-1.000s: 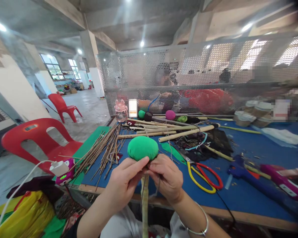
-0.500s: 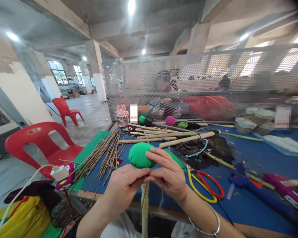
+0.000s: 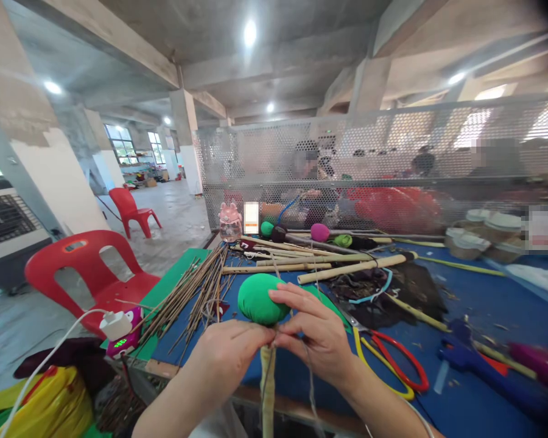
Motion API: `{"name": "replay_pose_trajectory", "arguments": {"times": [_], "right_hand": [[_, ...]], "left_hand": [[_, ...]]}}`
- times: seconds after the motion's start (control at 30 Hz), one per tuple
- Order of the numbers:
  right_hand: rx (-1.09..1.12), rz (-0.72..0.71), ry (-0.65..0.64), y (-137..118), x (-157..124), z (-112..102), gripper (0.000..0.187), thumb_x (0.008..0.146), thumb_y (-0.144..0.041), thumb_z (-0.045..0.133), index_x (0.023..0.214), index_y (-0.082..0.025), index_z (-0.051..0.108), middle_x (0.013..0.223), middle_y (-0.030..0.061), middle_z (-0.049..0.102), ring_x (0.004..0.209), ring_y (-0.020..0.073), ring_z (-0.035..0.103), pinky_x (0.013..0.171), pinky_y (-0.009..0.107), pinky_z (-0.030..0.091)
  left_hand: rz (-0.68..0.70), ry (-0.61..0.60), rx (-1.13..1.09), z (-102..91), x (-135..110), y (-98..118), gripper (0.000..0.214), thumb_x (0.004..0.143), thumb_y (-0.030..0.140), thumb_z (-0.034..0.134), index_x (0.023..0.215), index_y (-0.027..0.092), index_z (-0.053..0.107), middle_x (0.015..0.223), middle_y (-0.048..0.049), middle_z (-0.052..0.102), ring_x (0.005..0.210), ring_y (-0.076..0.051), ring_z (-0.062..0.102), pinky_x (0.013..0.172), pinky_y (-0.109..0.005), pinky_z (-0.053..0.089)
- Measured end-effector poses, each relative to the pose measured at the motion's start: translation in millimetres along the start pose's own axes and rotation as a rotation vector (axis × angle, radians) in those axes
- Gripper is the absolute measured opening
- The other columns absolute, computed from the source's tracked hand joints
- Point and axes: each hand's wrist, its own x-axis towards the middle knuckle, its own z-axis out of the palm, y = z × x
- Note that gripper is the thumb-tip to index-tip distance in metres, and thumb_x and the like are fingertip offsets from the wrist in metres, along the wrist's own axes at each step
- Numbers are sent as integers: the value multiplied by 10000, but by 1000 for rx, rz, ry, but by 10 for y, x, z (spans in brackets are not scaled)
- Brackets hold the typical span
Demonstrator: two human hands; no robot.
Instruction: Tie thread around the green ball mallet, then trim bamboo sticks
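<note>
A green padded ball (image 3: 259, 298) sits on top of a pale upright stick (image 3: 267, 389) in front of me. My left hand (image 3: 226, 353) is closed around the stick just under the ball. My right hand (image 3: 319, 337) pinches the ball's neck from the right, fingers curled over its side. A thin grey thread (image 3: 311, 383) hangs down from my right hand's fingers.
On the blue table (image 3: 438, 401): a bundle of thin brown sticks (image 3: 192, 292), several ball-tipped sticks (image 3: 319, 243), red and yellow scissors (image 3: 383, 362), a blue glue gun (image 3: 479, 365). Red chairs (image 3: 91, 274) stand left. A person sits behind the mesh screen (image 3: 369, 158).
The view has tilted up slightly. My right hand has slid down from the ball's front to pinch at its neck; the thread now hangs from it.
</note>
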Motion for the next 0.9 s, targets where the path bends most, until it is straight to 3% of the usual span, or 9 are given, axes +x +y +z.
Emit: {"name": "replay_pose_trajectory", "arguments": {"times": [0.17, 0.33, 0.5, 0.63, 0.77, 0.9], "right_hand": [[28, 31, -20, 1, -2, 8, 214, 778, -376, 604, 673, -193, 638, 1047, 93, 661, 1048, 196, 580, 944, 340, 458], [47, 55, -20, -7, -10, 9, 213, 755, -376, 629, 651, -191, 634, 1061, 90, 656, 1062, 204, 573, 957, 347, 446], [51, 69, -21, -17, 26, -4, 180, 748, -354, 642, 656, -199, 645, 1047, 80, 664, 1034, 202, 590, 946, 350, 456], [53, 60, -7, -16, 52, 4, 173, 748, -335, 646, 650, -193, 637, 1034, 84, 666, 1016, 197, 598, 934, 335, 467], [44, 53, -13, -24, 44, 20, 155, 749, -310, 649, 659, -185, 631, 1043, 92, 660, 1029, 201, 590, 943, 335, 460], [30, 76, -15, -52, 34, 40, 136, 756, -291, 644, 667, -189, 634, 1055, 90, 652, 1041, 199, 582, 964, 338, 442]], "left_hand": [[6, -17, 23, -39, -11, 1, 180, 832, 99, 488, 947, 180, 600, 833, -20, 700, 729, -101, 646, 702, -190, 513], [-18, -117, 35, -45, 7, -23, 182, 838, 104, 473, 933, 193, 600, 841, -13, 692, 760, -107, 640, 709, -199, 508], [-51, 0, 63, 11, -23, 24, 171, 833, 105, 462, 892, 189, 598, 774, -21, 685, 676, -109, 634, 649, -193, 500], [-160, 57, 39, -19, -63, 129, 150, 814, 100, 472, 877, 186, 578, 751, -20, 669, 654, -109, 620, 616, -187, 482], [-294, 35, -113, -49, -77, 208, 107, 794, 106, 486, 823, 184, 554, 782, -29, 653, 718, -117, 613, 658, -194, 486], [-263, 186, -90, 39, -136, 214, 112, 776, 90, 501, 816, 185, 545, 863, -52, 659, 822, -139, 619, 736, -216, 491]]}}
